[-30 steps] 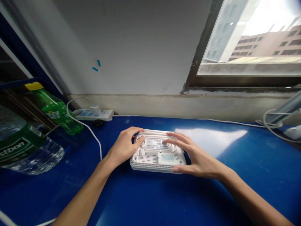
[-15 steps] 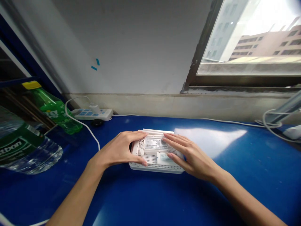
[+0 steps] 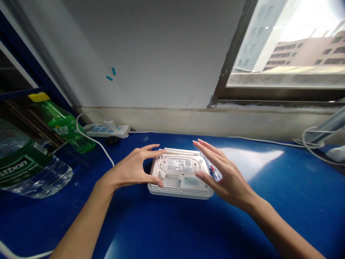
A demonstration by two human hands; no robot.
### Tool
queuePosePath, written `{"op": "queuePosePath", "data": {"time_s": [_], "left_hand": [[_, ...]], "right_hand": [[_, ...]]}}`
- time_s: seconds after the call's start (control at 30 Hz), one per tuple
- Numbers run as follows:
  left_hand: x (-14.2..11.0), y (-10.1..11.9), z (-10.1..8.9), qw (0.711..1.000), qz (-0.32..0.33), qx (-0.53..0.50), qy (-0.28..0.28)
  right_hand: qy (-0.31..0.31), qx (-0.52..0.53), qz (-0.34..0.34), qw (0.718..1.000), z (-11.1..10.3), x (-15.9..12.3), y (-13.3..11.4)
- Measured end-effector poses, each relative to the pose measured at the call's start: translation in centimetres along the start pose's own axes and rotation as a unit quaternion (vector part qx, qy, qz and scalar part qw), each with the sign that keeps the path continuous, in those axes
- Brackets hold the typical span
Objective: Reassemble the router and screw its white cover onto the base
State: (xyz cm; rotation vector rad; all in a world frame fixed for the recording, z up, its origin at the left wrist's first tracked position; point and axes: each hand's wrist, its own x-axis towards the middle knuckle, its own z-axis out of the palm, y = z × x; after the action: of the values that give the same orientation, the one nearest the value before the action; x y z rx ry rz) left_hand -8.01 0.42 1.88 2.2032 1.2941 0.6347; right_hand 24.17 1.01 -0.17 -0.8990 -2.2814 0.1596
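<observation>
A white router (image 3: 172,182) lies underside up on the blue table, its printed label and vent holes showing, with folded antennas along its far side. My left hand (image 3: 132,169) is at its left end, thumb and fingers spread apart around the corner; whether the fingertips touch the casing I cannot tell. Over the right end hovers my right hand (image 3: 226,176), fingers stretched out and holding nothing. A thin clear tool or pen (image 3: 214,172) with a red part lies just right of the router, partly hidden by my right hand.
At the left stand a large water bottle (image 3: 29,165) and a green soda bottle (image 3: 63,124). Behind them is a power strip (image 3: 122,131) with a white cable (image 3: 101,145), beside a small black object (image 3: 112,140). More cable (image 3: 309,142) coils at the right. A wall and window bound the back.
Both hands have loosened from the router. My right hand has lifted and moved right, uncovering the label and the thin tool; my left hand has drawn slightly left.
</observation>
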Motion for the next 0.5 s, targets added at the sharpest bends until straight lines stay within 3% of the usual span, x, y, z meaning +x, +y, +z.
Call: {"op": "queuePosePath", "data": {"time_s": [0.17,0.3,0.5], "left_hand": [[0.2,-0.4,0.3,0.996,-0.036,0.073,-0.029],[0.3,0.3,0.3,0.989,-0.061,0.131,-0.045],[0.2,0.4,0.4,0.989,-0.059,0.132,-0.040]], "right_hand": [[-0.115,-0.019,-0.018,0.993,2.0,-0.4,0.7],[-0.124,-0.038,-0.019,0.991,2.2,-0.5,0.7],[-0.132,-0.046,-0.012,0.990,2.2,-0.6,0.6]]}}
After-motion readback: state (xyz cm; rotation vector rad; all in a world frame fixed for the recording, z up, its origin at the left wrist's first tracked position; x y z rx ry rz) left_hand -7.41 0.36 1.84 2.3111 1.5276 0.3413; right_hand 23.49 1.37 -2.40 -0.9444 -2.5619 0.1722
